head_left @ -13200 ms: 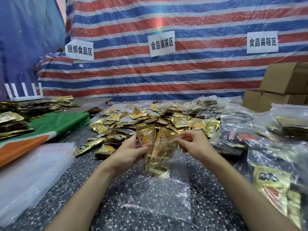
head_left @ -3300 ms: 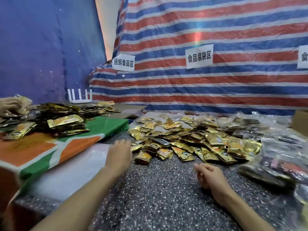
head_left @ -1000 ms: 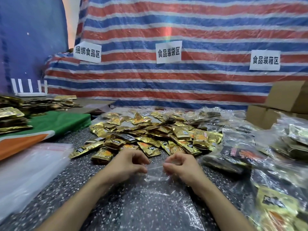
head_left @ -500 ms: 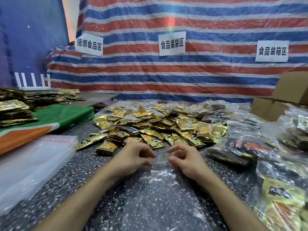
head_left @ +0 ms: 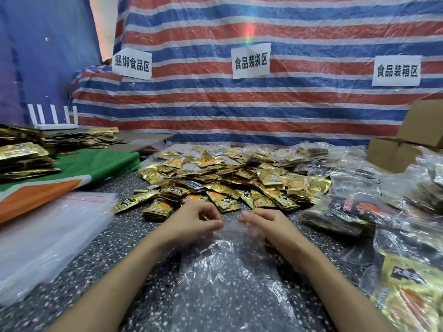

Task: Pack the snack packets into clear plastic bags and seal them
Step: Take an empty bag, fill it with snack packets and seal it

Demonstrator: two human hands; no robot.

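Left hand (head_left: 196, 219) and right hand (head_left: 266, 222) sit close together, each pinching the far rim of an empty clear plastic bag (head_left: 227, 271) that lies flat on the counter (head_left: 115, 255) near its front edge, likely to part the mouth for filling. Just beyond, loose snack packets (head_left: 227, 185) are heaped within reach; spare bags (head_left: 48, 231) lie by the left edge, filled bags (head_left: 354, 212) along the right.

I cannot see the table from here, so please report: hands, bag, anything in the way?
Status: left hand and right hand pinch clear bag at its mouth. Bag flat, empty. Beyond it, snack packets piled; path clear.
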